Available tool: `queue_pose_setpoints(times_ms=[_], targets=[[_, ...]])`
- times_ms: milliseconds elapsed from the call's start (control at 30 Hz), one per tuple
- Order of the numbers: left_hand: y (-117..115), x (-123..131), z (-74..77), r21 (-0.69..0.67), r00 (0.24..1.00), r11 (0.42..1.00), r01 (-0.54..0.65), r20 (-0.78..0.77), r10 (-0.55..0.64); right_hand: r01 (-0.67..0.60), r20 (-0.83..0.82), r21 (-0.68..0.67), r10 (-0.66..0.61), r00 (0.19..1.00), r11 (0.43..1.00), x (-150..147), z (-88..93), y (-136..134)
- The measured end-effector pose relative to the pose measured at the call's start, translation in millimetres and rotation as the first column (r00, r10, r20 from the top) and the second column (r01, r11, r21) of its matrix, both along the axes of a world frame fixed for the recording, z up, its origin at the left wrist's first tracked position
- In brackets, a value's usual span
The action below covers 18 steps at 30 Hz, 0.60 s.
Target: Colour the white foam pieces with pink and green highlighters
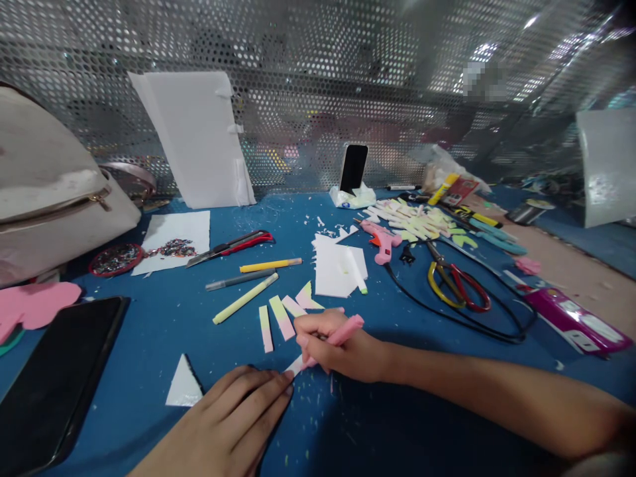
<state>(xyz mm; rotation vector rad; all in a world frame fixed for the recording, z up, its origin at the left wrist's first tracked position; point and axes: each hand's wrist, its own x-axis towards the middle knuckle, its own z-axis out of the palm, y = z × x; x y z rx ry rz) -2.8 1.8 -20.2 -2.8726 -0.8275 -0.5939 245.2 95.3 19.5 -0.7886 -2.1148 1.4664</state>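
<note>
My right hand is closed around a pink marker, its tip down at a small white strip on the blue table. My left hand lies low beside it, fingers together, with a fingertip holding the strip's near end; the thumb's grip is hidden. Just beyond my hands are several strips coloured yellow-green and pink and a notched piece in the same colours. Left of them lie a yellow-green marker, a grey marker and an orange-yellow marker. A white triangle rests near my left hand.
White sheets lie ahead, below a pink glue gun and a strip pile. Scissors and a purple case are right. A box cutter, black phone and white bag are left.
</note>
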Motion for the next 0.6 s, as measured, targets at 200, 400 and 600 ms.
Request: queue_pose_setpoints(times_ms=[200, 400, 600], targets=[[0.9, 0.9, -1.6, 0.013, 0.998, 1.0, -0.01, 0.061, 0.009, -0.039, 0.035, -0.033, 0.04, 0.999, 0.999, 0.6, 0.2, 0.4], [2.1, 0.7, 0.4, 0.024, 1.0, 1.0, 0.001, 0.018, -0.001, 0.038, 0.051, 0.001, -0.038, 0.998, 0.999, -0.3, -1.4, -0.3], [1.1, -0.8, -1.7, -0.008, 1.0, 1.0, 0.009, -0.001, -0.009, 0.034, 0.016, -0.01, -0.034, 0.999, 0.999, 1.5, -2.0, 0.5]])
